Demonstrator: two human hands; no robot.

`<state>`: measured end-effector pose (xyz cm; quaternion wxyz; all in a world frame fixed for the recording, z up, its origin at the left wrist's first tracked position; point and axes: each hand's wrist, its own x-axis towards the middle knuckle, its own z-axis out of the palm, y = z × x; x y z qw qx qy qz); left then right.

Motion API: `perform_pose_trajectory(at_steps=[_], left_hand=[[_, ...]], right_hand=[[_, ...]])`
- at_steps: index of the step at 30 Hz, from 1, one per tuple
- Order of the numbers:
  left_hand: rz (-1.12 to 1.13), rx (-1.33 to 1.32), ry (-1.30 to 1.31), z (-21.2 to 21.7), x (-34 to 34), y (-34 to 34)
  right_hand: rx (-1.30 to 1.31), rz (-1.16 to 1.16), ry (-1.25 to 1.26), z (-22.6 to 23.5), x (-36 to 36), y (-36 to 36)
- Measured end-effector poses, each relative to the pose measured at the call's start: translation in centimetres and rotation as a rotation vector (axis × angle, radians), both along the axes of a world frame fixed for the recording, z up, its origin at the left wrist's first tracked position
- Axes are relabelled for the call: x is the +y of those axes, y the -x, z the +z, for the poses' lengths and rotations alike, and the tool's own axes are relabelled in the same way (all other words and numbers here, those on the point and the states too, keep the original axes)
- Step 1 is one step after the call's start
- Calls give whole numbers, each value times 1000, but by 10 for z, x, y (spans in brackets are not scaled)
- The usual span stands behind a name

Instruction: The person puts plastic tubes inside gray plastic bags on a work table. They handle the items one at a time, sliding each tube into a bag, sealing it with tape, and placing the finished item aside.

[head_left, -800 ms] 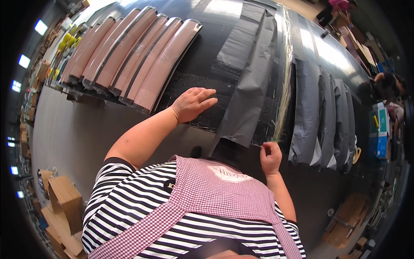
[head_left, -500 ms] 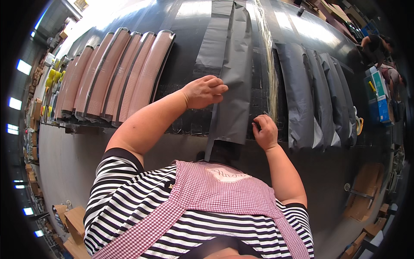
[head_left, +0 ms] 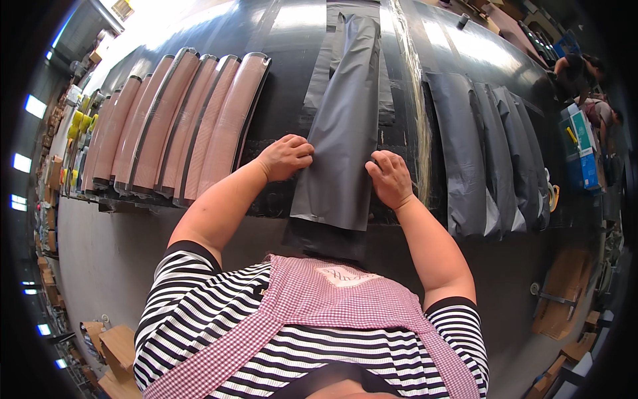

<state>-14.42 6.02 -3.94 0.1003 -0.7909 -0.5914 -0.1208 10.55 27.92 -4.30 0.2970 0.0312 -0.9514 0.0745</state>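
Left hand: fingers curled, knuckles up, pressing on the left edge of the grey bag; no closed grip visible.
Right hand: fingers bent, resting on the right edge of the same bag, near its near end; not closed around it.
Grey bag: flat on the black counter, lengthwise from far to near, between both hands, near end just short of the counter's near edge.
Under the bag: darker grey sheets, showing at the far end and below the near end.
Left of the hands: row of long brownish-pink padded pieces, side by side, overlapping.
Right of the hands: clear plastic strip running far to near, then a stack of grey bags, overlapping, well apart from the right hand.
Far right: blue box at the counter's edge.
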Motion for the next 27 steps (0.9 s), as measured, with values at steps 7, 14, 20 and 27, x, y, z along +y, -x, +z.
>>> perform_pose_trajectory(at_steps=[7, 14, 20, 27], left_hand=[[32, -4, -26, -13, -3, 11], [-132, -81, -174, -8, 12, 1], [26, -542, 251, 3, 34, -1], [267, -1814, 783, -1, 1, -18]], right_hand=[[-138, 176, -105, 10, 18, 14], [-158, 126, -188, 12, 17, 13], [-258, 108, 453, 16, 23, 29], [-661, -146, 1872, 17, 9, -4]])
